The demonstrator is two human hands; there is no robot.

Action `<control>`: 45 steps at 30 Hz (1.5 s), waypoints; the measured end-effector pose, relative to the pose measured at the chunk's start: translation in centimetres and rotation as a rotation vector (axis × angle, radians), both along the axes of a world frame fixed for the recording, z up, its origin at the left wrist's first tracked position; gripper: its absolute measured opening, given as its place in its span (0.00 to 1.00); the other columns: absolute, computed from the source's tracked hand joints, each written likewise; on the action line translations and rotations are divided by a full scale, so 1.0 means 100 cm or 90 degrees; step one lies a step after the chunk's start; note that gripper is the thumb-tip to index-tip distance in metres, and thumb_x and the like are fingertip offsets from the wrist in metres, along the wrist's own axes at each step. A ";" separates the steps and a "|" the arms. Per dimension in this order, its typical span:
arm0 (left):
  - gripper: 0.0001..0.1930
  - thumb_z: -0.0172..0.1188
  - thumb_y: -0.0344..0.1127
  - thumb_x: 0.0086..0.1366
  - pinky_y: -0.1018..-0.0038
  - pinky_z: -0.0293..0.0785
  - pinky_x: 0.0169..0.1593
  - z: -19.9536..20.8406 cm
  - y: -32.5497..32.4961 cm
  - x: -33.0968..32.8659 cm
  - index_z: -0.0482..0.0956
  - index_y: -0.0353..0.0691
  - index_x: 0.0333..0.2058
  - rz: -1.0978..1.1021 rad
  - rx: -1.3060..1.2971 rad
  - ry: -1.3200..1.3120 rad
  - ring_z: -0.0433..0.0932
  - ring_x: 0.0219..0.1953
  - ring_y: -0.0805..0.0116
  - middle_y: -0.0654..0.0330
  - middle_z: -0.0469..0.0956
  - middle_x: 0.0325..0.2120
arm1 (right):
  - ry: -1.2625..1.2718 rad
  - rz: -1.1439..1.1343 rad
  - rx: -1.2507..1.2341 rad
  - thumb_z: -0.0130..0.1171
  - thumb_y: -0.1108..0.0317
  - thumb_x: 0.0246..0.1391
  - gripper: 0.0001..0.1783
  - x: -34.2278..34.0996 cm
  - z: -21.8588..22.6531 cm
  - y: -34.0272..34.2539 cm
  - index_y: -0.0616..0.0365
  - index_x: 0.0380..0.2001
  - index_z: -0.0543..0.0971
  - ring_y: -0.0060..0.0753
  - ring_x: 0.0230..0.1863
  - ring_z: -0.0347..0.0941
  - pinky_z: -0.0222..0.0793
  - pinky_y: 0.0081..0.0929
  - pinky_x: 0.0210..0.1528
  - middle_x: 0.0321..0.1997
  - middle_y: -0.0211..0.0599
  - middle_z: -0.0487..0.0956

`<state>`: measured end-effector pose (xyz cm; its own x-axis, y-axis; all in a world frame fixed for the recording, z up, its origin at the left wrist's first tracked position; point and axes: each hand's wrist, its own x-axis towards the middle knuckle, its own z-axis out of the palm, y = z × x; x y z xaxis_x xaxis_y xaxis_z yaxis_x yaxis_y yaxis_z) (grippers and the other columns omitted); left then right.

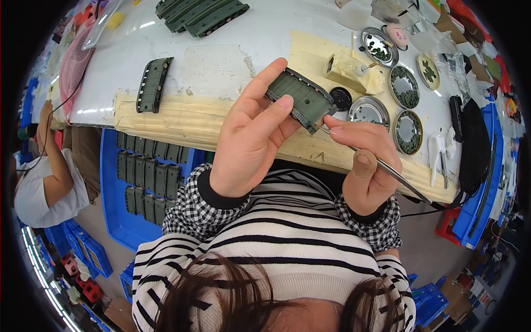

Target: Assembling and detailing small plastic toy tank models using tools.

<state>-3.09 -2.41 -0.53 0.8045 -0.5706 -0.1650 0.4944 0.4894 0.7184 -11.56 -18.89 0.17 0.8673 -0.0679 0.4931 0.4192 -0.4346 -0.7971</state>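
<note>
My left hand (240, 141) holds a dark green model tank hull (301, 95) with tracks along its long sides, above the table's front edge. Its thumb presses on the flat face, and the fingers support it from behind. In my right hand (368, 166) is a pair of slim metal tweezers (397, 176), pinched between thumb and fingers. Their pointed tip meets the hull's near right corner; whether a small part sits in the tip is too small to tell. Behind the hull stands a round black cap or dish (340, 98).
Round metal dishes (408, 133) of small green parts stand at the right, beside a cream block (348, 72). Another hull (154, 86) lies at left, with several stacked hulls (202, 16) behind. A blue crate (113, 207) of hulls is below left. Another person (52, 182) is far left.
</note>
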 end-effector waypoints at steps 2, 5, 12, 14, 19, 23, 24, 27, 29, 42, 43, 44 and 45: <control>0.27 0.47 0.27 0.70 0.67 0.70 0.59 0.000 0.000 0.000 0.51 0.35 0.66 0.001 -0.001 0.002 0.73 0.53 0.67 0.53 0.71 0.51 | 0.001 -0.001 -0.015 0.52 0.78 0.57 0.09 0.000 0.001 0.000 0.67 0.39 0.79 0.43 0.45 0.79 0.74 0.28 0.46 0.38 0.48 0.79; 0.27 0.47 0.27 0.70 0.67 0.70 0.59 0.000 0.000 -0.001 0.51 0.35 0.66 0.005 0.002 0.001 0.73 0.53 0.67 0.54 0.71 0.51 | 0.003 -0.005 -0.036 0.53 0.77 0.57 0.09 0.000 0.002 0.000 0.67 0.39 0.79 0.43 0.45 0.79 0.74 0.28 0.46 0.38 0.48 0.79; 0.26 0.43 0.28 0.71 0.65 0.68 0.60 0.002 -0.001 -0.005 0.52 0.38 0.66 0.010 0.031 -0.020 0.70 0.58 0.59 0.52 0.68 0.56 | -0.019 -0.019 -0.064 0.56 0.74 0.57 0.08 -0.002 0.000 0.004 0.66 0.39 0.79 0.43 0.46 0.79 0.76 0.28 0.44 0.39 0.48 0.79; 0.26 0.43 0.28 0.71 0.64 0.68 0.60 0.003 -0.002 -0.005 0.52 0.38 0.66 0.012 0.028 -0.021 0.69 0.60 0.58 0.52 0.67 0.57 | -0.021 -0.022 -0.079 0.56 0.74 0.57 0.08 -0.003 0.000 0.004 0.65 0.39 0.79 0.43 0.46 0.79 0.76 0.28 0.44 0.40 0.47 0.79; 0.26 0.43 0.28 0.71 0.63 0.69 0.61 0.003 -0.001 -0.005 0.52 0.38 0.66 0.014 0.018 -0.025 0.67 0.61 0.56 0.53 0.66 0.58 | -0.011 -0.012 -0.105 0.59 0.75 0.55 0.09 -0.004 0.003 0.004 0.63 0.40 0.79 0.43 0.46 0.79 0.77 0.29 0.44 0.42 0.47 0.79; 0.26 0.43 0.28 0.71 0.63 0.69 0.60 0.003 -0.002 -0.005 0.51 0.38 0.67 0.009 0.019 -0.026 0.67 0.61 0.56 0.53 0.65 0.58 | -0.012 -0.008 -0.117 0.60 0.75 0.54 0.10 -0.004 0.004 0.003 0.63 0.41 0.79 0.43 0.46 0.79 0.77 0.29 0.44 0.43 0.47 0.79; 0.26 0.43 0.28 0.71 0.63 0.69 0.60 0.003 -0.002 -0.005 0.51 0.38 0.66 0.007 0.018 -0.027 0.67 0.61 0.56 0.53 0.65 0.58 | -0.010 -0.007 -0.117 0.60 0.75 0.54 0.10 -0.005 0.004 0.003 0.62 0.41 0.79 0.43 0.46 0.79 0.77 0.29 0.44 0.43 0.47 0.79; 0.26 0.43 0.28 0.71 0.63 0.69 0.61 0.003 -0.002 -0.005 0.51 0.38 0.66 0.006 0.020 -0.027 0.67 0.61 0.56 0.53 0.65 0.59 | -0.009 -0.008 -0.119 0.60 0.74 0.54 0.10 -0.006 0.004 0.002 0.62 0.41 0.79 0.43 0.46 0.79 0.77 0.29 0.44 0.43 0.47 0.79; 0.26 0.43 0.28 0.71 0.63 0.69 0.61 0.003 -0.003 -0.006 0.51 0.38 0.67 0.009 0.023 -0.028 0.67 0.61 0.55 0.53 0.65 0.59 | -0.015 -0.010 -0.118 0.60 0.74 0.54 0.10 -0.006 0.003 0.002 0.63 0.41 0.79 0.43 0.46 0.79 0.77 0.29 0.44 0.43 0.48 0.79; 0.28 0.42 0.28 0.71 0.63 0.71 0.60 0.007 -0.002 -0.003 0.46 0.41 0.68 -0.001 0.015 -0.051 0.67 0.61 0.53 0.51 0.63 0.60 | -0.035 0.001 -0.045 0.51 0.62 0.63 0.15 -0.004 -0.001 -0.002 0.63 0.41 0.78 0.42 0.44 0.79 0.73 0.30 0.47 0.44 0.51 0.80; 0.29 0.42 0.29 0.72 0.63 0.72 0.60 0.008 -0.002 -0.001 0.45 0.42 0.68 -0.004 0.010 -0.058 0.67 0.61 0.53 0.50 0.62 0.60 | -0.038 0.010 -0.030 0.48 0.57 0.66 0.19 -0.003 -0.001 -0.005 0.63 0.41 0.78 0.42 0.43 0.78 0.72 0.30 0.47 0.44 0.51 0.80; 0.29 0.41 0.30 0.72 0.63 0.72 0.59 0.008 -0.001 0.000 0.44 0.44 0.68 -0.006 -0.001 -0.059 0.67 0.61 0.52 0.49 0.62 0.60 | -0.041 -0.018 0.018 0.43 0.53 0.66 0.23 -0.005 -0.004 -0.006 0.63 0.41 0.78 0.41 0.43 0.78 0.71 0.30 0.47 0.45 0.51 0.80; 0.29 0.41 0.30 0.72 0.63 0.72 0.59 0.008 -0.001 0.003 0.43 0.45 0.69 -0.007 -0.012 -0.064 0.67 0.61 0.52 0.48 0.62 0.60 | -0.048 -0.044 0.066 0.38 0.49 0.67 0.28 -0.006 -0.008 -0.006 0.62 0.40 0.78 0.40 0.42 0.78 0.70 0.30 0.48 0.46 0.50 0.80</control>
